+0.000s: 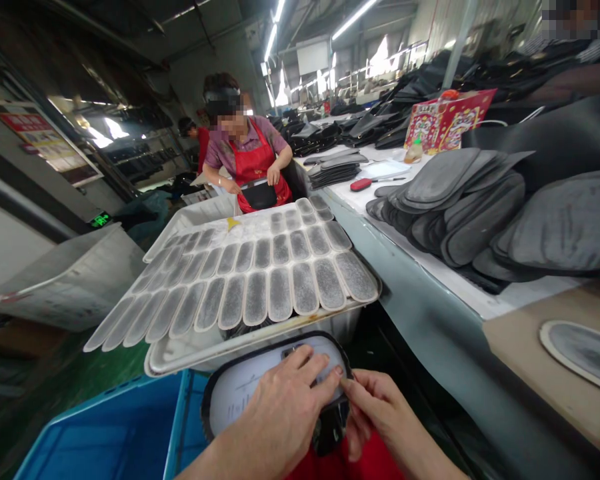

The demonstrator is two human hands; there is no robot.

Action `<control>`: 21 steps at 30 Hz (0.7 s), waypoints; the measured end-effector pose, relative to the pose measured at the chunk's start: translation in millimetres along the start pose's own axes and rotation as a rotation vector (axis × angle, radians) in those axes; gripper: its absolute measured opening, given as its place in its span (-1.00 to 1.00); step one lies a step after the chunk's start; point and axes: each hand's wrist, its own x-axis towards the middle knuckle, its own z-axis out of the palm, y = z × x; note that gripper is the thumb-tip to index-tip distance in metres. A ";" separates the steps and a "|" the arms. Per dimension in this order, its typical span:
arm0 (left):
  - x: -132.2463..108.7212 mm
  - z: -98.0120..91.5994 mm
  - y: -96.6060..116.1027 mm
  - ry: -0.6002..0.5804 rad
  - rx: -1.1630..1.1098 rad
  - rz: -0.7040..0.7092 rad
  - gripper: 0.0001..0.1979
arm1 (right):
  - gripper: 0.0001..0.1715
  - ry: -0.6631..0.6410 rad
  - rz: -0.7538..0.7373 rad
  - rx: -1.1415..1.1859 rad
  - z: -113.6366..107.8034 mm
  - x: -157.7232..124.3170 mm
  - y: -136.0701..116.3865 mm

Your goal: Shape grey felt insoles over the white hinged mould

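Observation:
An oval piece with a black rim and a pale inner face is at the bottom centre, low in front of my body. Across its pale face lies my left hand, fingers spread, the fingertips near the piece's right end. My right hand pinches the black rim at that right end with thumb and forefinger. Below my hands hangs a glossy black part; how it joins the piece is hidden. Just beyond is a board with rows of grey oval pads.
The board rests over a white tub. A blue crate stands at lower left. On the right, a table holds stacked dark oval pieces and a red-handled tool. A person in a red apron works across the board.

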 end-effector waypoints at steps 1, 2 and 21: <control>-0.6 -0.5 0.3 0.003 -0.013 0.000 -0.62 | -0.29 -0.003 0.020 -0.012 0.3 1.1 -1.9; -1.3 -1.3 0.6 0.009 -0.029 0.001 -0.61 | -0.29 -0.008 0.041 -0.025 0.1 2.0 -4.2; -9.1 11.7 4.7 0.253 -0.418 -0.127 -0.58 | -0.64 0.020 -0.220 -0.136 -23.6 -6.8 0.4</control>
